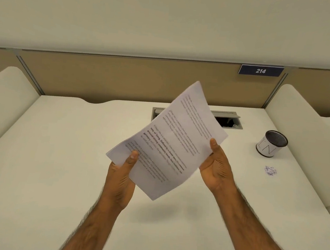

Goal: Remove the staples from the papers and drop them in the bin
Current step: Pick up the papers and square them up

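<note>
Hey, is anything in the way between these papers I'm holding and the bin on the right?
Nothing visible. The left hand and right hand hold the papers above the desk, which is bare across to the bin. A small pile of bits lies nearer than the bin, off that line.

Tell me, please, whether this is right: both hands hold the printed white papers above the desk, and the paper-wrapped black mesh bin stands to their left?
Not quite: the head view shows the paper-wrapped black mesh bin standing to the right of the printed white papers, not the left. The left hand and right hand do hold them above the white desk.
</note>
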The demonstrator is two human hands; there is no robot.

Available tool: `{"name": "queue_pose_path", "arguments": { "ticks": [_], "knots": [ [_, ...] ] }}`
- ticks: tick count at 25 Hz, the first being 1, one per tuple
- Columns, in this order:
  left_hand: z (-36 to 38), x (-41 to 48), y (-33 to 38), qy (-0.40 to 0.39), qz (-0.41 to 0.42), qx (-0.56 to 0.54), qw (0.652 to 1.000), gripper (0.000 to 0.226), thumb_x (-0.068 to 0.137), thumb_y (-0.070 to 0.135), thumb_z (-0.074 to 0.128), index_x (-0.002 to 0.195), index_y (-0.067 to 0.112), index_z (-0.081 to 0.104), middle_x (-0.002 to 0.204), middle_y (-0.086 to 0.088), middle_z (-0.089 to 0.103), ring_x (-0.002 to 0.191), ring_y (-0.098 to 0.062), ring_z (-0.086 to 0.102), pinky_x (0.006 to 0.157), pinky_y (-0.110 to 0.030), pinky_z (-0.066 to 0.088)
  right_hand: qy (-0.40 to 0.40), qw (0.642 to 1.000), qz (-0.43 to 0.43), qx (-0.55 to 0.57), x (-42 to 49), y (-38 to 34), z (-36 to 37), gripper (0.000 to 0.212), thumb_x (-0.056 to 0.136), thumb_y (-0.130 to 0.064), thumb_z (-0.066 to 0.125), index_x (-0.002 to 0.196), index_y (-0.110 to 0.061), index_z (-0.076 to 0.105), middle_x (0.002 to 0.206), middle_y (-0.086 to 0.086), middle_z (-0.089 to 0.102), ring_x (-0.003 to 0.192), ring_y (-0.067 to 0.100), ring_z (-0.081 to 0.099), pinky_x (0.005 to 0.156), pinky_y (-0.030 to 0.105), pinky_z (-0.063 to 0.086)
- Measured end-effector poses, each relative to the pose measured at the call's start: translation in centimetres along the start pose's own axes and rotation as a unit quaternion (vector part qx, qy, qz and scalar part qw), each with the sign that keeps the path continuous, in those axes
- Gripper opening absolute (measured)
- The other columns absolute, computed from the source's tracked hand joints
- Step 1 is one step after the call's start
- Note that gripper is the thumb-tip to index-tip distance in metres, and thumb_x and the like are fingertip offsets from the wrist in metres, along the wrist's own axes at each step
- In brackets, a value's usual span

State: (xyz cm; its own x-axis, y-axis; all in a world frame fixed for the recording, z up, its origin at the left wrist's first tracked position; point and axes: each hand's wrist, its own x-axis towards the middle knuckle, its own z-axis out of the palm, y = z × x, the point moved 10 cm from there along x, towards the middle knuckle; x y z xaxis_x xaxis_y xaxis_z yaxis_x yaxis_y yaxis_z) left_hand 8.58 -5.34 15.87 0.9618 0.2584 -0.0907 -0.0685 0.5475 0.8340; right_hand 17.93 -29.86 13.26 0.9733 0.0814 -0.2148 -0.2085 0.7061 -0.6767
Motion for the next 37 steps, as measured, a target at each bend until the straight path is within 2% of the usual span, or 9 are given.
{"name": "queue_pose_path", "arguments": {
  "ticks": [5,7,10,15,22,29,32,35,37],
  "knots": [
    [-0.5,0.1,0.2,0.001,0.004,0.055,0.998,0.027,0.098,0.016,0.063,0.124,0.019,0.067,0.118,-0.005,0.074,0.105,-0.019,0.071,0.086,-0.038,0.062,-0.011,0.999,-0.026,-0.03,-0.8,-0.6,1.3,0.046,0.095,0.001,0.056,0.136,-0.022,0.055,0.133,0.008,0.066,0.121,0.028,0.064,0.098,0.049,0.054],
    [-1.9,0.7,1.2,-0.007,0.012,0.118,0.993,0.029,0.096,0.032,0.068,0.121,0.019,0.073,0.121,-0.011,0.075,0.104,-0.021,0.07,0.085,-0.037,0.06,-0.013,0.996,-0.049,-0.069,-1.0,-1.8,1.6,0.046,0.094,0.002,0.058,0.134,-0.022,0.056,0.131,0.006,0.067,0.119,0.026,0.065,0.096,0.046,0.056],
    [-2.6,1.8,2.5,-0.076,0.008,0.243,0.967,0.062,0.081,0.065,0.072,0.127,0.024,0.072,0.122,-0.009,0.075,0.106,-0.027,0.073,0.088,-0.042,0.056,-0.009,0.982,-0.075,-0.171,-1.4,-3.5,1.8,0.039,0.092,-0.001,0.062,0.123,-0.024,0.062,0.121,0.006,0.071,0.113,0.025,0.066,0.093,0.045,0.056],
    [1.8,1.7,1.2,-0.158,-0.024,0.313,0.936,0.038,0.089,0.044,0.069,0.115,0.017,0.076,0.11,-0.006,0.08,0.099,-0.027,0.077,0.08,-0.035,0.063,-0.04,0.94,-0.086,-0.329,-2.4,-3.1,3.8,0.025,0.092,-0.006,0.066,0.105,-0.026,0.071,0.102,0.0,0.076,0.095,0.021,0.071,0.082,0.04,0.06],
    [2.8,2.3,-0.1,-0.094,-0.012,0.319,0.943,0.026,0.092,0.046,0.068,0.111,0.03,0.075,0.101,0.004,0.081,0.091,-0.021,0.078,0.081,-0.042,0.065,-0.037,0.919,-0.102,-0.379,-3.3,-2.7,3.8,0.024,0.093,-0.011,0.066,0.104,-0.032,0.071,0.092,-0.008,0.077,0.084,0.012,0.072,0.067,0.025,0.059],
    [2.8,2.5,0.2,-0.063,0.032,0.305,0.95,0.017,0.092,0.049,0.068,0.105,0.04,0.073,0.095,0.012,0.08,0.085,-0.016,0.077,0.071,-0.032,0.064,-0.038,0.912,-0.107,-0.395,-3.5,-2.3,3.9,0.026,0.095,-0.012,0.065,0.104,-0.036,0.07,0.091,-0.011,0.076,0.083,0.01,0.071,0.066,0.023,0.059],
    [2.2,2.7,0.4,-0.048,0.045,0.298,0.952,0.016,0.09,0.051,0.071,0.104,0.042,0.073,0.095,0.011,0.08,0.086,-0.016,0.077,0.073,-0.034,0.064,-0.048,0.91,-0.107,-0.397,-3.4,-2.1,4.2,0.025,0.095,-0.012,0.065,0.106,-0.034,0.07,0.092,-0.011,0.076,0.083,0.009,0.071,0.066,0.021,0.058],
    [0.9,2.7,-0.6,-0.028,0.031,0.288,0.957,0.034,0.079,0.056,0.074,0.107,0.036,0.075,0.101,0.003,0.08,0.095,-0.021,0.076,0.081,-0.04,0.064,-0.051,0.908,-0.097,-0.404,-3.5,-1.4,3.6,0.028,0.094,-0.009,0.065,0.106,-0.034,0.068,0.094,-0.012,0.074,0.085,0.006,0.069,0.067,0.019,0.056],
    [0.7,2.3,-1.5,-0.027,0.021,0.296,0.954,0.025,0.085,0.049,0.071,0.106,0.038,0.076,0.1,0.003,0.08,0.095,-0.02,0.076,0.083,-0.043,0.064,-0.05,0.909,-0.089,-0.405,-3.6,-0.9,3.2,0.03,0.095,-0.008,0.063,0.109,-0.035,0.067,0.094,-0.014,0.075,0.086,0.004,0.068,0.068,0.019,0.055]
  ]
}}
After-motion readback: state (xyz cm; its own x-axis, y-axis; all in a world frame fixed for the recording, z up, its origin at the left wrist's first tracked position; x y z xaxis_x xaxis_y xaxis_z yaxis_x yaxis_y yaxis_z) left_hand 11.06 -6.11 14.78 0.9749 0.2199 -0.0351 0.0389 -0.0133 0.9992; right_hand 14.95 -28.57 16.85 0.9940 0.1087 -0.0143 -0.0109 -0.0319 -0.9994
